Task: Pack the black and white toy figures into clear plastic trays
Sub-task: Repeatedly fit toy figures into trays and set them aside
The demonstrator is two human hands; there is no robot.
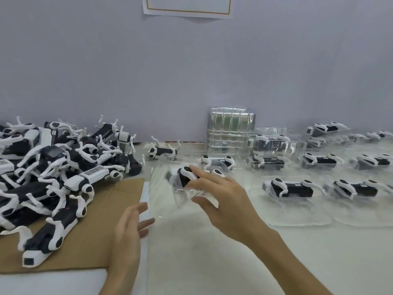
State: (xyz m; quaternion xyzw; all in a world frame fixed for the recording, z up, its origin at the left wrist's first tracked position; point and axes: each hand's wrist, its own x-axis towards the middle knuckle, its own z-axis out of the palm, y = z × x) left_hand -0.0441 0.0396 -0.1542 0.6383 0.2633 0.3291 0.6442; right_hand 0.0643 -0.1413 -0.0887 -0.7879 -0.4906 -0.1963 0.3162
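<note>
The right hand (223, 194) is reaching over a clear tray (168, 188) near the middle of the worktop (212, 262), fingers spread and curling around a black and white figure (187, 175) sitting in it. The palm is hiding much of the figure, so how firmly it is gripping is hard to tell. The left hand (129, 226) is hovering just left of the tray, open and holding nothing, fingers blurred.

The tray's edges are barely showing against the pale worktop, and its shape is hard to make out.

To the left, a pile (49, 173) of loose figures is lying tangled on cardboard (95, 237), running off the left edge of the view. One lone figure (162, 151) is lying on its back near the worktop's back edge, legs up.

To the right, packed trays (319, 171) are sitting in rows, each holding one figure; those at the far right are cut off. Behind the hands, a stack (230, 128) of empty trays is standing against the wall (191, 71). A sheet (188, 7) on the wall is cut off at the top.
</note>
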